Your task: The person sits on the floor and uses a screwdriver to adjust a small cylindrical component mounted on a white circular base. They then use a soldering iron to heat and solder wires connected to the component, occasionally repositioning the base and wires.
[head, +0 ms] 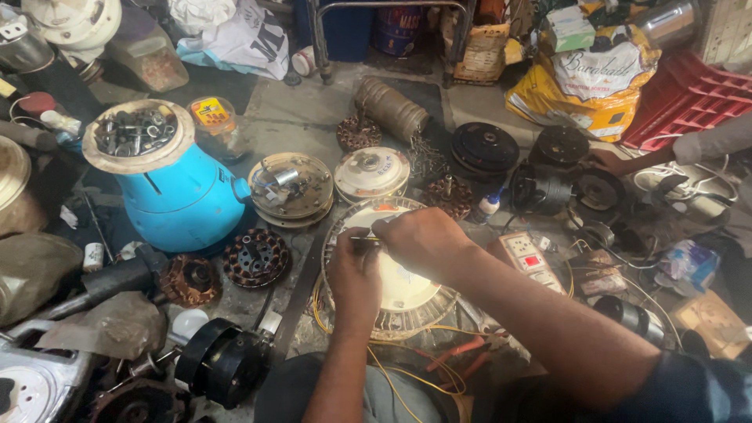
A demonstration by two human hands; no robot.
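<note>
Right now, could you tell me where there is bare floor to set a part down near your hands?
Bare concrete lies between the blue housing, the small jar and the brown cylinder. Around the white fan motor under the left hand and right hand it is crowded with rotors, wires and discs.

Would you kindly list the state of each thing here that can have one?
Left hand: closed grip, resting on the fan motor.
Right hand: closed around a thin tool.
Fan motor: flat on the floor, cream cover up.
Blue pot: upright, tray of nuts and bolts on top.
Jar: upright, lid on.
Power strip: red switch lit.
</note>
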